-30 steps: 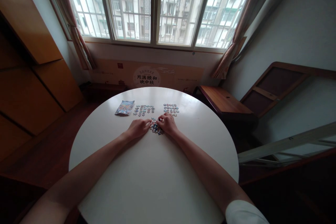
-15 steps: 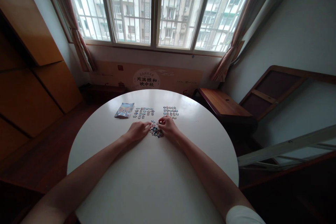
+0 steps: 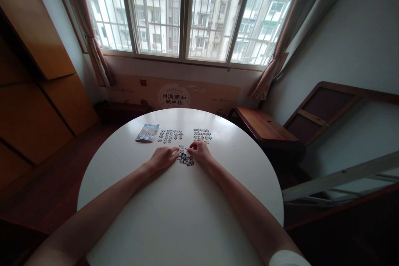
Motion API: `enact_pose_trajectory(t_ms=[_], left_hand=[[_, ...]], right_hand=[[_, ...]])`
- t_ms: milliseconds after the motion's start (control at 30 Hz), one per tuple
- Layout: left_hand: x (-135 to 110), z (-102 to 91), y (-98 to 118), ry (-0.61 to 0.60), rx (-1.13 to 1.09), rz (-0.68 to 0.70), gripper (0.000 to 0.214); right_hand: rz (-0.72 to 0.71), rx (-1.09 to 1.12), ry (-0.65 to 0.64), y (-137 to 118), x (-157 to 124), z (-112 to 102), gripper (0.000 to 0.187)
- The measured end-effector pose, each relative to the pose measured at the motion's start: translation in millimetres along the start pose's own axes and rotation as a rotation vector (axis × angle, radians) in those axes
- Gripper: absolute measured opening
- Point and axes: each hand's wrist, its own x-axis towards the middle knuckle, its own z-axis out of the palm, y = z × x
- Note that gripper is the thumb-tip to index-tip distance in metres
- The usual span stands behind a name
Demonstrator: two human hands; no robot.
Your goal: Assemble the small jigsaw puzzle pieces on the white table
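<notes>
A small heap of jigsaw puzzle pieces (image 3: 186, 159) lies on the white round table (image 3: 174, 216), between my two hands. At the heap's left edge rests my left hand (image 3: 164, 156), fingers curled and pressed together; anything in them is hidden. My right hand (image 3: 200, 151) is at the upper right of the heap, with thumb and fingertips pinched on a puzzle piece that is mostly covered. Beyond the hands, loose pieces are laid out in two groups: a left group (image 3: 170, 136) and a right group (image 3: 202, 134), the latter just past my right hand.
A colourful printed packet (image 3: 147, 133) lies left of the left group. Past the table stand a low wooden bench or table (image 3: 264, 124) at right and a barred window (image 3: 162, 16) with curtains. Wooden cabinets (image 3: 59, 108) are on the left.
My right fingertips have lowered slightly toward the heap. The left hand stays almost where it was at the heap's edge. The whole view has shifted a little.
</notes>
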Motion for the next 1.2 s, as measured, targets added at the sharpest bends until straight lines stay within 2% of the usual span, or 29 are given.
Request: enact_pose_trajectory(t_ms=[200,300,400,500,633,800,1200], left_hand=[[0,-2.3,1,-0.013,-0.012,-0.016,0.041],[0,-1.8,1,-0.009,-0.004,-0.004,0.039],[1,-0.1,0,0.001,-0.007,0.000,0.040],[2,2.1,-1,0.023,-0.041,-0.018,0.042],[5,4.7,-4,0.067,-0.133,-0.012,0.038],[5,5.1,-4,0.140,-0.226,0.002,0.032],[7,8.7,-7,0.219,-0.247,0.020,0.032]], right_hand=[[-0.006,0.039,-0.012,6,1,2,0.012],[-0.004,0.128,-0.034,9,2,5,0.011],[-0.050,0.320,-0.031,9,3,9,0.013],[-0.065,0.616,-0.031,5,5,12,0.022],[-0.009,0.844,-0.145,2,6,16,0.031],[0.054,0.890,-0.196,6,6,15,0.035],[0.025,0.804,-0.172,2,5,14,0.033]])
